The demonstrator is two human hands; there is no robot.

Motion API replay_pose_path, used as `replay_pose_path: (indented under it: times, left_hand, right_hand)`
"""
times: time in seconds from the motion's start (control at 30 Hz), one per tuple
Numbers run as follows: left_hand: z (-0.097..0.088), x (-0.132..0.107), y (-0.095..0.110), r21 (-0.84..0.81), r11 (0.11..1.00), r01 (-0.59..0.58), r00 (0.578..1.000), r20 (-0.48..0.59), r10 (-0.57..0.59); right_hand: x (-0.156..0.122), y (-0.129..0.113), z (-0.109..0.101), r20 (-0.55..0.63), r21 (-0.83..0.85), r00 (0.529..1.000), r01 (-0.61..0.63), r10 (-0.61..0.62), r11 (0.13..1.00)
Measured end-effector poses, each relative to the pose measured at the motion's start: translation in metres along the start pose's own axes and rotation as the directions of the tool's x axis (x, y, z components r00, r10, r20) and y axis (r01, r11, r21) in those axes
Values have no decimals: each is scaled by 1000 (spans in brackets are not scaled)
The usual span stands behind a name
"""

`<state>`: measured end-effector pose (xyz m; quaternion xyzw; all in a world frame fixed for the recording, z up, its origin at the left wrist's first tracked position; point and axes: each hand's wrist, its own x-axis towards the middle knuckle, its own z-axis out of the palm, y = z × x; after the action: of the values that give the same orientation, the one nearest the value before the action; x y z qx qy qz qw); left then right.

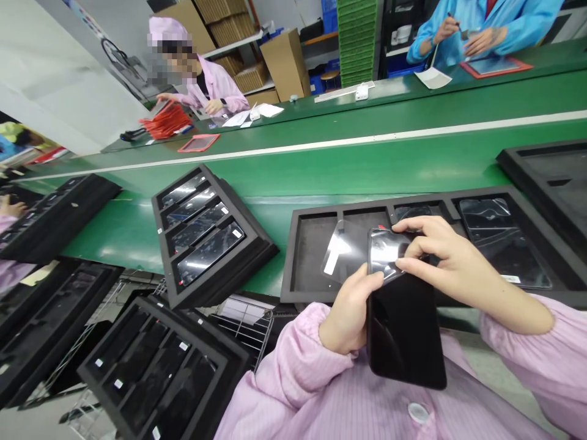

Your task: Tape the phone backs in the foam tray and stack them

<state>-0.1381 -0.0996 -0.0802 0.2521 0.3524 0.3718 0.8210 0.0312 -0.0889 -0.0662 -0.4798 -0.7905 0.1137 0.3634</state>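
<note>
My left hand (346,308) grips the side of a black rectangular panel like a phone screen (406,336), thumb over its edge, tilted in front of my body. Over the panel's far end lies a shiny clear film (381,247) with a small red tab. My right hand (443,253) pinches at this film with thumb and fingertips. Just beyond is a black foam tray (288,263) with several compartments. A clear sheet with a white label (331,260) lies at its left compartments, partly hidden by my left hand. Another clear sheet (527,256) rests in the right compartment.
Foam trays holding dark screens stand left (266,250) and lower left (229,348); another tray (509,160) is at right. Across the green bench (321,162), one co-worker in pink (229,88) handles red-framed pieces and another in blue (527,24) holds a tool.
</note>
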Motion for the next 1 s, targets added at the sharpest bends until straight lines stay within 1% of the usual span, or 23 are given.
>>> replay_pose_path:
  times: [0.07, 0.13, 0.17, 0.2, 0.23, 0.27, 0.3, 0.33, 0.37, 0.4, 0.43, 0.5, 0.53, 0.57, 0.6, 0.63, 0.7, 0.73, 0.77, 0.8, 0.87, 0.93, 1.0]
  left_hand:
    - [2, -1, 1, -55, 998, 22, 999, -37, -24]
    - [1, -2, 1, -98, 995, 18, 999, -46, -22]
    - [-1, -2, 1, -118, 993, 6, 999, -49, -12]
    - [-2, -2, 1, -130, 992, -9, 998, -56, 2]
    - [-5, -2, 2, -130, 991, -24, 998, -61, 16]
    - [-7, -3, 2, -124, 992, -40, 997, -64, 33]
    - [-9, -3, 2, -113, 992, -63, 996, -66, 55]
    - [-10, -4, 3, -100, 991, -87, 995, -60, 81]
    - [-12, -4, 4, -83, 991, -105, 994, -48, 101]
    - [-13, -5, 6, -67, 990, -122, 992, -36, 119]
    - [-15, -5, 7, -53, 989, -136, 990, -31, 134]
    - [-20, -7, 11, -33, 987, -160, 986, -49, 158]
    - [-24, -9, 13, -26, 985, -171, 983, -76, 169]
    - [-28, -10, 15, -20, 983, -180, 978, -114, 176]
    - [-34, -12, 18, -15, 983, -185, 971, -157, 181]
    - [-39, -14, 20, -10, 981, -192, 961, -203, 186]
    - [-48, -18, 25, 0, 978, -207, 940, -278, 199]
    - [-51, -21, 27, 3, 977, -213, 933, -298, 204]
    - [-52, -23, 28, 7, 978, -210, 930, -306, 202]
    - [-51, -24, 28, 10, 981, -196, 935, -300, 189]
    - [-46, -27, 27, 19, 991, -136, 957, -256, 136]
    - [-37, -29, 24, 30, 998, -54, 980, -191, 59]
    - [-30, -30, 19, 38, 999, 19, 992, -122, -15]
  right_hand:
    - [-1, 4, 5, -2, 68, 995, -100, 100, 993]
    - [-3, 11, 7, -53, 229, 974, -202, 219, 952]
    - [-5, 14, 8, -101, 344, 948, -253, 303, 904]
    - [-7, 16, 9, -134, 458, 907, -301, 399, 837]
    - [-10, 17, 11, -114, 546, 865, -357, 489, 758]
    - [-12, 15, 13, -32, 586, 835, -429, 549, 687]
    - [-15, 11, 15, 92, 573, 816, -512, 571, 640]
    - [-17, 6, 17, 232, 522, 797, -586, 558, 620]
    - [-19, 0, 19, 358, 459, 768, -640, 530, 617]
    - [-20, -6, 21, 450, 407, 734, -676, 509, 614]
    - [-20, -11, 22, 503, 378, 702, -703, 504, 602]
    - [-16, -16, 20, 548, 370, 639, -764, 539, 529]
    - [-13, -14, 18, 545, 373, 609, -792, 577, 484]
    - [-10, -11, 15, 513, 387, 593, -805, 621, 449]
    - [-6, -6, 12, 454, 407, 590, -804, 667, 435]
    - [-2, 0, 10, 378, 407, 596, -794, 708, 451]
    - [4, 12, 10, 241, 343, 620, -774, 747, 532]
    - [6, 16, 12, 219, 290, 635, -767, 741, 572]
    - [8, 19, 16, 222, 235, 648, -761, 728, 605]
    - [10, 21, 20, 240, 184, 659, -752, 713, 633]
    - [12, 19, 30, 258, 111, 684, -723, 683, 682]
    - [16, 14, 34, 209, 46, 730, -673, 651, 739]
    - [20, 8, 31, 131, 11, 774, -626, 619, 780]
